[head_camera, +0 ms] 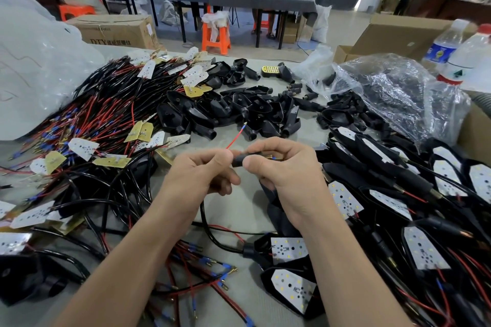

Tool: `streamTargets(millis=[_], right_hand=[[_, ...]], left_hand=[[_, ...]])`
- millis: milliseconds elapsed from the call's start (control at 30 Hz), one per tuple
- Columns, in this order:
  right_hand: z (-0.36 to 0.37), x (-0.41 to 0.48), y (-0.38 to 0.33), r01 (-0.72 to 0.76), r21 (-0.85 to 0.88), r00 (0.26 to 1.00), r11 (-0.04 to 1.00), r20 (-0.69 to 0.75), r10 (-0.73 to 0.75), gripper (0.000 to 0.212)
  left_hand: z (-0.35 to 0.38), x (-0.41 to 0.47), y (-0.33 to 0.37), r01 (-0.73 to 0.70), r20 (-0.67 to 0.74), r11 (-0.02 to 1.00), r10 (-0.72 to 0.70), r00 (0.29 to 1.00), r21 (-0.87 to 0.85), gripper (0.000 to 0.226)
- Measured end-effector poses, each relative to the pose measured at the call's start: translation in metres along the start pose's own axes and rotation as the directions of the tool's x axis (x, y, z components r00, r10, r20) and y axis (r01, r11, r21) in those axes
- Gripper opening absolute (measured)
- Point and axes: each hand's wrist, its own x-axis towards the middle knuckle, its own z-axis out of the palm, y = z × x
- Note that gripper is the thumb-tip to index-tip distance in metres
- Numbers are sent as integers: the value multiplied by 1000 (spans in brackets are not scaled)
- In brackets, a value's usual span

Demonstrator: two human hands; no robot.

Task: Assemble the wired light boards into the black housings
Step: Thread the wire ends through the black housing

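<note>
My right hand [287, 170] grips the tube end of a black housing [240, 160] between thumb and fingers; the housing's body hangs below the hand, mostly hidden. My left hand [202, 172] pinches a red wire [235, 139] that sticks up and away from the tube, its blue-sleeved tip free in the air. A black cable [210, 231] loops down from under my hands. Several empty black housings [239, 111] lie piled beyond my hands. A heap of wired light boards [106, 119] covers the left. Several assembled housings with white boards [393, 194] lie on the right.
Two assembled housings [289, 263] lie near my right forearm. Loose red wires with blue terminals [202, 273] cross the near table. A clear plastic bag of housings [398, 87] and water bottles [446, 45] stand at the right. Cardboard boxes, an orange stool and seated people are behind.
</note>
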Motion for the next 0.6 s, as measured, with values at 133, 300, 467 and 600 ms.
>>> streamTargets(millis=[133, 300, 467, 600], right_hand=[[2, 1, -2, -75, 225, 996, 971, 66, 62, 20], [6, 2, -1, -88, 311, 995, 946, -20, 99, 21], [7, 4, -2, 11, 353, 975, 936, -213, 69, 25], [11, 3, -1, -34, 356, 974, 934, -198, 111, 28]], left_hand=[[-2, 2, -3, 18, -27, 998, -20, 999, -67, 21], [1, 3, -4, 30, -62, 991, -38, 997, -132, 34], [4, 4, -6, 27, -149, 996, -39, 988, -82, 13], [7, 2, -6, 1, -162, 997, -15, 987, -81, 11]])
